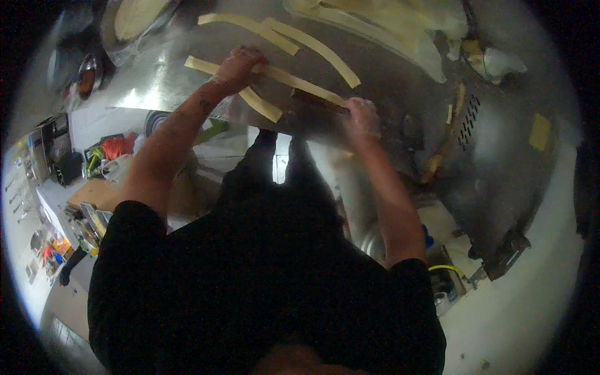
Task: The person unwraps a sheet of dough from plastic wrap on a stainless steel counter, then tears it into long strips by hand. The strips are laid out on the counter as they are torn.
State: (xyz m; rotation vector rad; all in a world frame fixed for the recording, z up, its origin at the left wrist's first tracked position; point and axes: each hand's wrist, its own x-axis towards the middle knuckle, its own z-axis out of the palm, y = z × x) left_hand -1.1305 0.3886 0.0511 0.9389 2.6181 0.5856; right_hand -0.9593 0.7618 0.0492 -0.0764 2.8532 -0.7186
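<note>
A pale strip, apparently dough (304,84), stretches between my two hands above a metal work surface (173,84). Its left end is in my left hand (241,68), whose fingers are partly hidden. The other end is gripped by my right hand (363,117), close to the surface's near edge. Beneath this strip shows a dark brown bar or shadow (316,100); I cannot tell which. Another strip (260,105) passes under my left forearm. Farther back lie two more strips, one at left (248,28) and one at right (323,49), touching or overlapping.
Pale sheets (375,23), seemingly dough under plastic, cover the back. A round container (140,18) stands at back left, beside a metal bowl (87,77). At right are a long wooden piece (436,159) and slotted metal (468,122). Bags (117,147) lie at lower left.
</note>
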